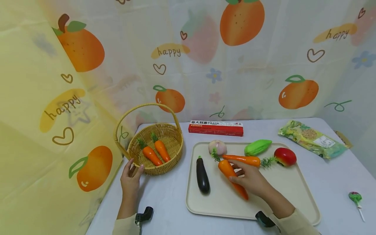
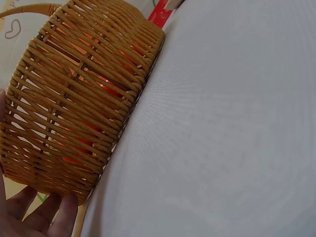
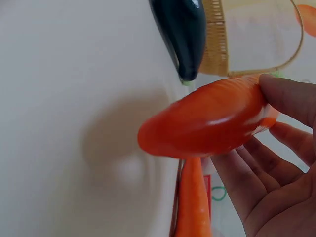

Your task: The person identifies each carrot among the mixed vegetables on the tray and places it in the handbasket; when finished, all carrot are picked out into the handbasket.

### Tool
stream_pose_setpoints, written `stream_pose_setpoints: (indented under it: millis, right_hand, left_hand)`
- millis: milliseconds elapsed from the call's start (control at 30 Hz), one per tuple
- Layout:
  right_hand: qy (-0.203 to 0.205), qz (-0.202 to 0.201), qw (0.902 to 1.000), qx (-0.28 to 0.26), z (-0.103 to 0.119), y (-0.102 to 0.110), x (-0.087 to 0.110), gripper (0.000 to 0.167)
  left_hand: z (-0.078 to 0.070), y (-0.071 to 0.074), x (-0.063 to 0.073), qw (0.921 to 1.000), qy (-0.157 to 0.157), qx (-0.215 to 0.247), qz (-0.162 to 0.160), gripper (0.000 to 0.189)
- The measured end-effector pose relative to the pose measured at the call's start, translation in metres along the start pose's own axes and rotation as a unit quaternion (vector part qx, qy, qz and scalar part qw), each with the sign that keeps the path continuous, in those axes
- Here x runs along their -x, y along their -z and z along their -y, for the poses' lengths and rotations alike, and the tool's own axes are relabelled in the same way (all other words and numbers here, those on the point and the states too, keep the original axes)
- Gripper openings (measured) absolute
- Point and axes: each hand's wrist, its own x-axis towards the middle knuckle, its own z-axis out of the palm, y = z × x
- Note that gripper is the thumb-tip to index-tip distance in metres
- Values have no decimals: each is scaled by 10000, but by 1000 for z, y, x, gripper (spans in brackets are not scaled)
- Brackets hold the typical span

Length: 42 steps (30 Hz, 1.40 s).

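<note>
My right hand (image 1: 254,179) pinches an orange carrot (image 1: 230,174) with green leaves between thumb and fingers, over the beige tray (image 1: 202,209). In the right wrist view the carrot (image 3: 212,118) casts a shadow on the tray. My left hand (image 1: 131,179) holds the front left side of a wicker basket (image 1: 170,166), thumb and fingers spread along its wall. Its fingers (image 2: 61,217) press the woven side in the left wrist view. Two carrots (image 1: 151,156) lie inside the basket. On the tray, another carrot (image 1: 242,159) lies behind my right hand, and a dark eggplant (image 1: 202,176) lies to the left.
The tray also bears a garlic bulb (image 1: 217,147), a green vegetable (image 1: 258,148) and a red fruit (image 1: 285,156). Behind it lies a red pasta box (image 1: 215,128). A green food packet (image 1: 312,138) and a lollipop (image 1: 355,198) lie to the right.
</note>
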Motion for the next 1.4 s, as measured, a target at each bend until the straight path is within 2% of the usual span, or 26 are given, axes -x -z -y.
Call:
stream_pose_setpoints:
  millis: [167,433,667,900,1100,1233,1400]
  right_hand:
    - [53,55,10000,48,7,-5,-9,60]
    - [201,88,9997,-47,18,-16,-24,57]
    - [139,241,9996,-96,29,-25,-37,57]
    - [152,347,9991,215,36,-31,-50,58]
    - [109,610,9981,64,45,-38,-63,58]
    - [50,780,9969,40,47,-40,-76,59]
    - [12,791,9968,147,52,-40,-91,61]
  left_hand:
    - [0,-1,-1,9999,-105,35,6,64]
    - [-1,-2,-3,10000,-80,-1,36,64]
    - [-2,-2,-3,10000,-26,-50,31,65]
    - [-2,0,0,9999,66,-136,84,67]
    - [-2,2,2,9998,74,-193,83,67]
    - [-2,2,2,9998,55,-164,81,67]
    - [-2,2,2,9999,72,-90,108,67]
